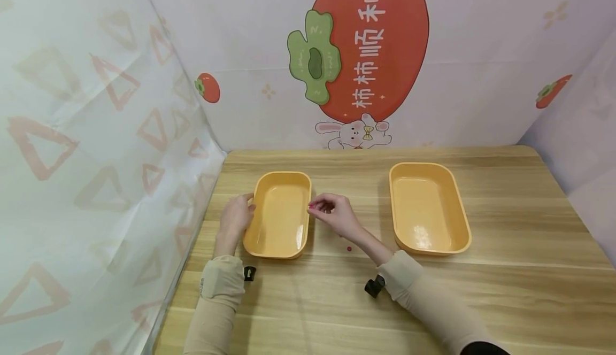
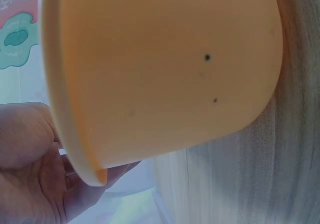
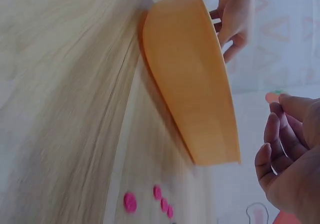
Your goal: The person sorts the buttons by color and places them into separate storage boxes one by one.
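Note:
A yellow plastic tub (image 1: pixel 280 213) stands on the left part of the wooden table. My left hand (image 1: pixel 237 215) holds it at its left rim, the fingers and thumb about the edge; the tub's wall (image 2: pixel 165 73) hides part of them in the left wrist view. At the opposite rim my right hand (image 1: pixel 334 213) pinches a small pink piece (image 1: pixel 312 206) between thumb and fingertips, mostly covered by them. Several small round pink pieces (image 3: pixel 130 202) lie on the table to the right of this tub, partly hidden under my right forearm in the head view.
A second yellow tub (image 1: pixel 428 210) stands farther right on the wooden table (image 1: pixel 327 312). Patterned white cloth (image 1: pixel 250 103) hangs behind the table, and more cloth covers the left side. Black wrist mounts (image 1: pixel 374 286) show below the sleeves.

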A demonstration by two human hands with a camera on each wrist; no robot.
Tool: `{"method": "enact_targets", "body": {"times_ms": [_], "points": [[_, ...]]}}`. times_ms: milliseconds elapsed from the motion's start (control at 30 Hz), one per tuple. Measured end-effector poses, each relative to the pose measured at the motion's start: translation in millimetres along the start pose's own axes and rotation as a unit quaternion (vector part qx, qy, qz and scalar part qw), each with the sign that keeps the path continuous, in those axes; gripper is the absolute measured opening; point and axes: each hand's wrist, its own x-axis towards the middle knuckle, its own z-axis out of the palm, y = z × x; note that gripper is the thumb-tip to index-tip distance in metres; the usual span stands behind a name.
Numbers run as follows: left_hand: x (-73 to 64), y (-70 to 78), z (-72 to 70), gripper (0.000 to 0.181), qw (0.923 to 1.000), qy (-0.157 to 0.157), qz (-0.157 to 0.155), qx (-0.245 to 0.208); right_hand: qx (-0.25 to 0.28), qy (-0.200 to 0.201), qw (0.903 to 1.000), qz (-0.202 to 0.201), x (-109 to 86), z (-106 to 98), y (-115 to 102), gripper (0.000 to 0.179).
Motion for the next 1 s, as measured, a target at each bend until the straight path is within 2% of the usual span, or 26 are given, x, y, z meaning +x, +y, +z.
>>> {"method": "enact_targets", "body": {"times_ms": [267,533,767,1000], "points": [[-0.5,3.0,-1.9,0.044,1.0,0.001,-0.004,-0.004,0.03,-0.022,0.9993,0.002,19.7,32,-9,0.012],[-1.6,1.2,-0.9,0.044,1.0,0.004,0.0,-0.004,0.006,-0.027,0.9996,0.001,36.9,55,-10,0.012],[-1.1,1.2,-0.4,0.044,1.0,0.0,-0.002,-0.006,0.019,-0.024,0.9995,0.009,36.8,56,-7,0.015],[-1.2,3.4,-1.8,0.045,0.9999,-0.009,-0.01,-0.01,0.036,-0.019,0.9988,0.027,31.4,41,-5,0.023]]}}
